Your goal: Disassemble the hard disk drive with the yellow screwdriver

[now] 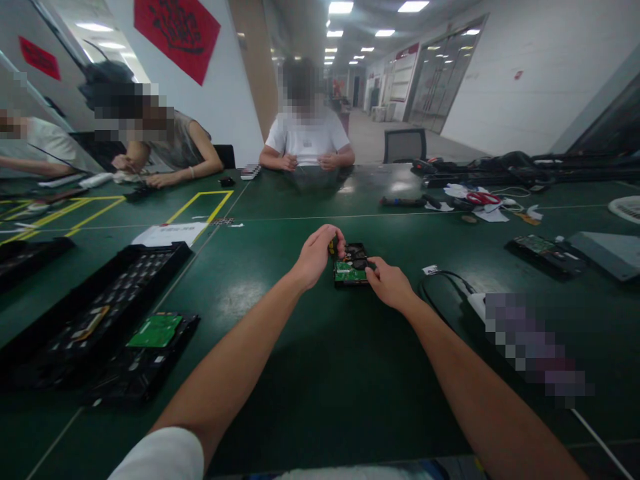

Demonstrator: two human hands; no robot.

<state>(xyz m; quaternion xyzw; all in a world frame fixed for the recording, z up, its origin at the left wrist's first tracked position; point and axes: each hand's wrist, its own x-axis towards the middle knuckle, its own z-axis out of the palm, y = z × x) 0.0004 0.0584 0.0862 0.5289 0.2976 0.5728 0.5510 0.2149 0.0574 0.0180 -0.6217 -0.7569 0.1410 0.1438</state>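
A black hard drive (351,265) with a green circuit board lies flat on the green table (320,373), in the middle. My left hand (319,255) is closed in a pinch over the drive's far left corner, gripping a small tool with a yellow-and-black handle (332,246). My right hand (389,283) is closed on the drive's right edge and steadies it. The tool's tip is hidden behind my fingers.
Black trays (85,320) with parts and a green board (154,330) lie at the left. A cable (440,283) and a white adapter sit right of the drive. Another drive (545,253) and cluttered tools are far right. Three people sit across the table.
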